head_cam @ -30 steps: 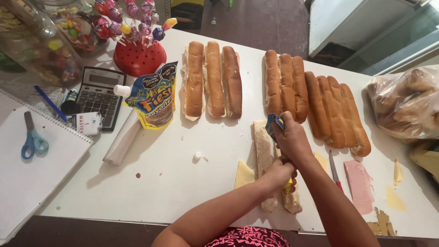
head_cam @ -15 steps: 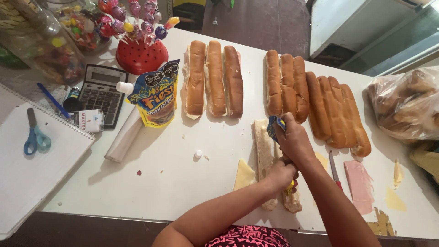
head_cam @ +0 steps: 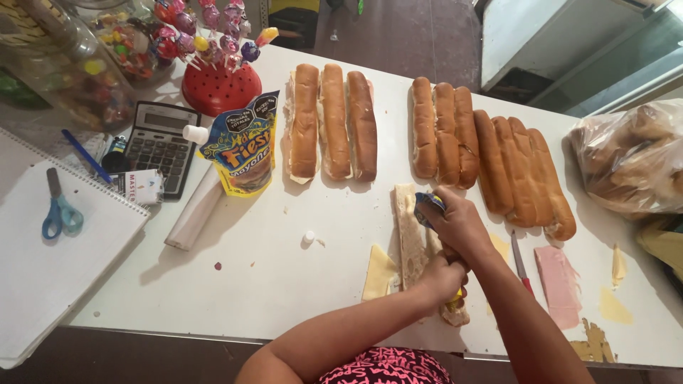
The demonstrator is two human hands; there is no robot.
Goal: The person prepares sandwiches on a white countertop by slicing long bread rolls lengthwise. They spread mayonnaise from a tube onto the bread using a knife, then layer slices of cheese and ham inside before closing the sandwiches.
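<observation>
An opened long bread roll [head_cam: 410, 235] lies cut side up near the front edge of the white table [head_cam: 284, 284]. Both hands are together over it. My right hand [head_cam: 459, 226] squeezes a blue and yellow sauce pouch [head_cam: 428, 206] whose tip points at the roll's far end. My left hand [head_cam: 442, 276] grips the lower end of the same pouch, just above the roll's near end. A cheese slice [head_cam: 378, 272] lies to the left of the roll.
Closed rolls [head_cam: 334, 121] lie in rows at the back, more rolls [head_cam: 491, 156] to the right. A standing sauce pouch [head_cam: 242, 153], calculator [head_cam: 158, 144], lollipop stand [head_cam: 217, 82], notebook with scissors [head_cam: 60, 213], knife [head_cam: 521, 263], ham slice [head_cam: 558, 284] and bagged bread [head_cam: 629, 160] surround the hands.
Almost nothing has changed; both hands stay on the pouch over the opened roll, with only a slight shift of the view.
</observation>
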